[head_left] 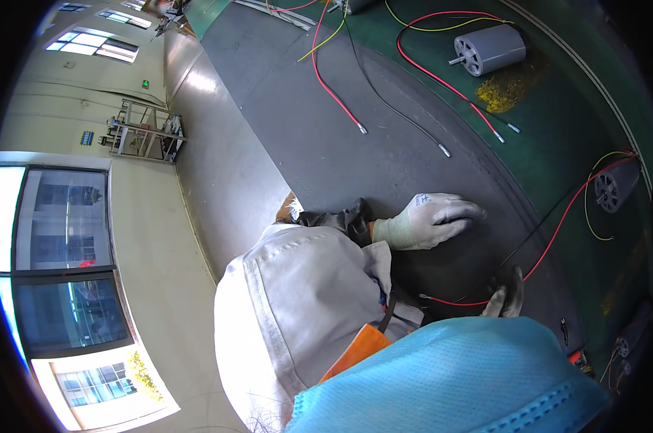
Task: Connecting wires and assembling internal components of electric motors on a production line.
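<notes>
A slip of the left hand (431, 220) could be caused by weight being leaned through it: it is pressed flat on the dark mat (326, 144), its fingers (465, 211) laid out together and closed on nothing. The red wire (550, 245) could be tugged or its bare end bent if it is pulled while caught under the right hand (505, 294). That hand is placed just beside the wire's near end, low on the mat. Whether its fingers are pinched on the wire cannot be told, since they are partly hidden by the blue face mask (449, 375). The small motor (615, 187) at the right edge of the surface (557, 130) could be dragged by the same wire, which appears to be joined to it.

The left glove is knitted, pale and ribbed at the cuff; the mat is matt and finely grained. The right glove is dark and worn-looking. The wires are thin, glossy and loosely curved, and the grey motor (489, 49) further back is a smooth cylinder with a slotted end face.
</notes>
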Available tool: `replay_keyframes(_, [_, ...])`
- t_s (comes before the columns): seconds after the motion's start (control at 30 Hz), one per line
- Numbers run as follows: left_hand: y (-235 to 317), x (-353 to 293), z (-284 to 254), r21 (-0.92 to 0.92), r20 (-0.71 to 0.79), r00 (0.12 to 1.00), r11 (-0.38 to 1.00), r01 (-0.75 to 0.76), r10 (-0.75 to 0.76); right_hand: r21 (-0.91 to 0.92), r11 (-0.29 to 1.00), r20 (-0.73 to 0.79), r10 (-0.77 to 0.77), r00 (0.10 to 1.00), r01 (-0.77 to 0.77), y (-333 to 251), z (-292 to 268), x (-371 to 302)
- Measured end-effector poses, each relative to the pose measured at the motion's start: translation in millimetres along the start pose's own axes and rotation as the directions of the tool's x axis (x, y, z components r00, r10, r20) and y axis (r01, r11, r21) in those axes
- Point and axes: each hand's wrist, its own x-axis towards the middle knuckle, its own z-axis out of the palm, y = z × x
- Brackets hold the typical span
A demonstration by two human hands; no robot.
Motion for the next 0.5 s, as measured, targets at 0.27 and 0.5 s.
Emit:
replay_keyframes(0.27, [3, -1, 8, 0.011, -0.041, 0.999, 1.0, -0.022, 0.022, 0.049, 0.999, 0.015, -0.023, 1.0, 0.023, -2, -6, -1])
replay_keyframes(0.5, [3, -1, 14, 0.007, -0.02, 1.0, 1.0, -0.006, 0.007, 0.066, 0.998, 0.005, -0.021, 1.0, 0.021, 6, -13, -2])
